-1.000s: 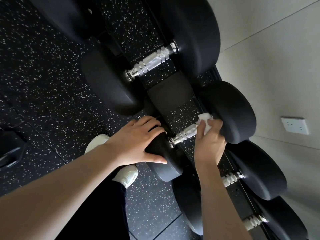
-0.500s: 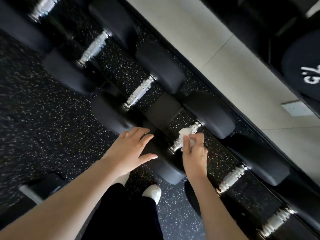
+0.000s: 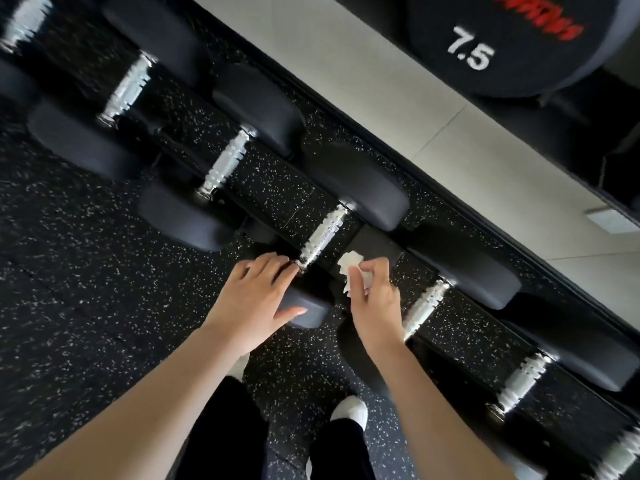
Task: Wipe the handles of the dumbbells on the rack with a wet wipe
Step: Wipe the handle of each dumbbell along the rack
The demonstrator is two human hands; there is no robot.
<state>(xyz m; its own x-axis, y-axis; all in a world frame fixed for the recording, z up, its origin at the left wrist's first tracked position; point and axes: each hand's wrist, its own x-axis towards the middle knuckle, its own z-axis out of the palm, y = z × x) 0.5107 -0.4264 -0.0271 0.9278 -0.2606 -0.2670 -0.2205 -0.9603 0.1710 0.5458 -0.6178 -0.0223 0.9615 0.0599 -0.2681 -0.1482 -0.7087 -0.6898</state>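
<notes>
Head view gives us one readable mark: a white "7.5" on the round black end of a dumbbell [image 3: 512, 43] at the top right, with red lettering above it too blurred for us to read. Below it we see a row of dumbbells running diagonally along the rack [image 3: 372, 240], each with dull, rounded black heads and a ribbed, bright metal handle; several handles are smeared by motion blur. Our left hand [image 3: 258, 299] lies flat with fingers spread and extended over the near head [image 3: 308, 308] of one dumbbell, fingertips close to the near end of its handle [image 3: 323, 233] and thumb along the head's front edge. Our right hand [image 3: 372, 299] has its fingers curled shut, pinching the white, crumpled wet wipe [image 3: 349, 266], which sticks out above the fingertips. The wipe sits in the gap between that handle and the next handle [image 3: 427, 304] to the right, over the dark rack bar, and touches neither. The floor [image 3: 86, 289] is black rubber flecked with white, the wall [image 3: 346, 81] is pale smooth panelling with thin seams, and a white shoe [image 3: 351, 410] shows below dark trouser legs.
</notes>
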